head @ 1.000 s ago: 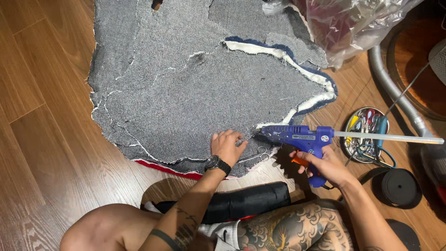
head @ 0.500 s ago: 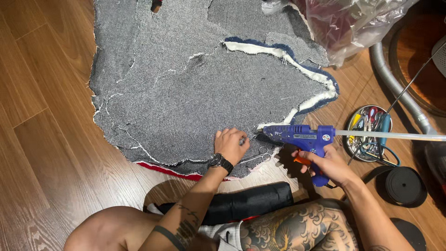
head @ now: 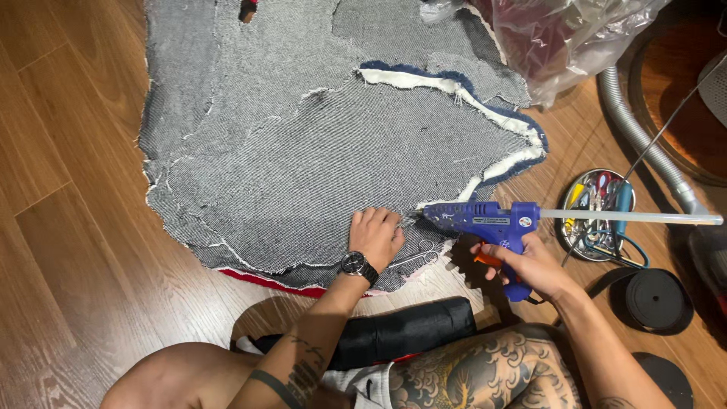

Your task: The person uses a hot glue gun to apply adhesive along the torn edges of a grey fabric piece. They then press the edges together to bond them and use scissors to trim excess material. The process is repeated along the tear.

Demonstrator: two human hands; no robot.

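on frayed grey woven fabric, blue plastic glue gun

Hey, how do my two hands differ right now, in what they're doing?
The left hand lies knuckles up, pressing on the grey fabric; the right hand is curled around the blue glue gun. The left wears a black wristwatch; the right wrist is bare. Both sit near the fabric's lower edge.

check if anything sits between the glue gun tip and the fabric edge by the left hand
Nothing visible does. The blue glue gun in the right hand points its tip at the grey fabric edge, just beside the left hand pressing there.
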